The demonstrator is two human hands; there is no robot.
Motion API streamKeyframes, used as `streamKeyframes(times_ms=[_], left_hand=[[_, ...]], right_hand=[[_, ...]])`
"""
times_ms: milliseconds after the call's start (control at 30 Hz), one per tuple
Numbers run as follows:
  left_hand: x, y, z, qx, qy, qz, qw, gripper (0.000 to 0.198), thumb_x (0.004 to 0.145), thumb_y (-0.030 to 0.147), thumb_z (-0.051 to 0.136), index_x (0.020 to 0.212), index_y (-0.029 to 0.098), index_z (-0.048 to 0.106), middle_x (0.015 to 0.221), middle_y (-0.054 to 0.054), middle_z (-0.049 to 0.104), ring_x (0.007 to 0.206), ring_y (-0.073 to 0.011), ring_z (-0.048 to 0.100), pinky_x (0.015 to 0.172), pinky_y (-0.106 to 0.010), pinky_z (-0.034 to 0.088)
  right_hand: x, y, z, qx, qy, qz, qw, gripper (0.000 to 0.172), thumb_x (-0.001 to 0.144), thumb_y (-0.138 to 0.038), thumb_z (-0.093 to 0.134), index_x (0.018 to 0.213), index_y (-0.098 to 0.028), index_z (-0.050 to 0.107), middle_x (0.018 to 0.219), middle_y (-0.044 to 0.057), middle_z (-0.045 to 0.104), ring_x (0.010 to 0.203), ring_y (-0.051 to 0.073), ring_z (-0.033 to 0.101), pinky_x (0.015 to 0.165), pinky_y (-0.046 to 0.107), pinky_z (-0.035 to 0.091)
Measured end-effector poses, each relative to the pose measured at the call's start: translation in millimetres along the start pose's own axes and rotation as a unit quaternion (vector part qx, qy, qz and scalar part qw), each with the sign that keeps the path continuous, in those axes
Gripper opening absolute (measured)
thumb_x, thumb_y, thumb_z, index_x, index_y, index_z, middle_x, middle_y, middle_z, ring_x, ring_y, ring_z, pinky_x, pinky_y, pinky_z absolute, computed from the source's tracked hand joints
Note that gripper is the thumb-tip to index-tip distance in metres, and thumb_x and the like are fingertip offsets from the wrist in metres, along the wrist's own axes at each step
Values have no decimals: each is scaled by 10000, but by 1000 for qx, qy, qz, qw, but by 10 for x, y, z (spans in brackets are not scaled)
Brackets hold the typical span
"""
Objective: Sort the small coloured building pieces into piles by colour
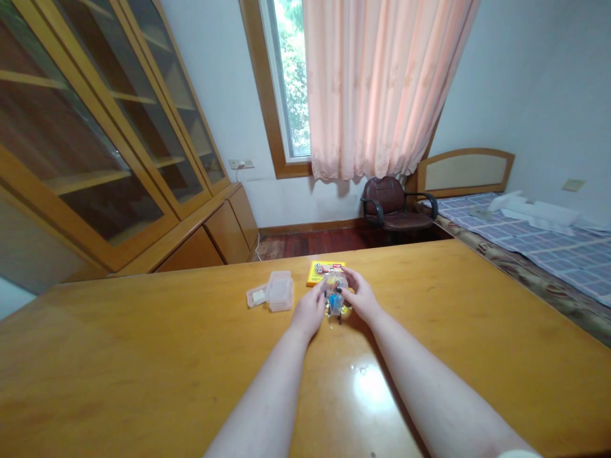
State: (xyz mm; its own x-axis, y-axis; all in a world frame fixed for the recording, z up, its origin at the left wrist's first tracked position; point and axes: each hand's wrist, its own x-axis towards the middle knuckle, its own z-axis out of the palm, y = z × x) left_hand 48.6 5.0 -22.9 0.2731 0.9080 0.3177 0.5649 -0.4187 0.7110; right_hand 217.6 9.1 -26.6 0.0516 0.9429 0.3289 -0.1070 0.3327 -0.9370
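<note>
Both hands meet over the far middle of a glossy wooden table (143, 356). My left hand (309, 312) and my right hand (360, 296) are closed on a small clear plastic bag (334, 294) with blue and yellow little pieces inside, held just above the tabletop. Right behind the bag lies a flat yellow box (319, 270) with red print. To the left of my left hand sits a small clear plastic case (279, 291) with its lid open, and nothing touches it.
A tall wooden cabinet (95, 146) with glass doors lines the left wall. Beyond the table stand a dark armchair (394, 207), a window with a pink curtain (377, 89), and a bed (539, 245) at the right.
</note>
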Motion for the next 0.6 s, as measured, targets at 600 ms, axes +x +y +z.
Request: streamKeyframes(times_ms=[600], left_hand=[[33, -51, 13, -59, 26, 23, 998, 737, 712, 20, 420, 1418, 213, 336, 1400, -75, 460, 1307, -207, 405, 1115, -402, 316]], right_hand=[[-39, -49, -10, -79, 14, -37, 996, 413, 725, -306, 669, 1130, -224, 657, 1133, 70, 672, 1021, 258, 630, 982, 472, 442]])
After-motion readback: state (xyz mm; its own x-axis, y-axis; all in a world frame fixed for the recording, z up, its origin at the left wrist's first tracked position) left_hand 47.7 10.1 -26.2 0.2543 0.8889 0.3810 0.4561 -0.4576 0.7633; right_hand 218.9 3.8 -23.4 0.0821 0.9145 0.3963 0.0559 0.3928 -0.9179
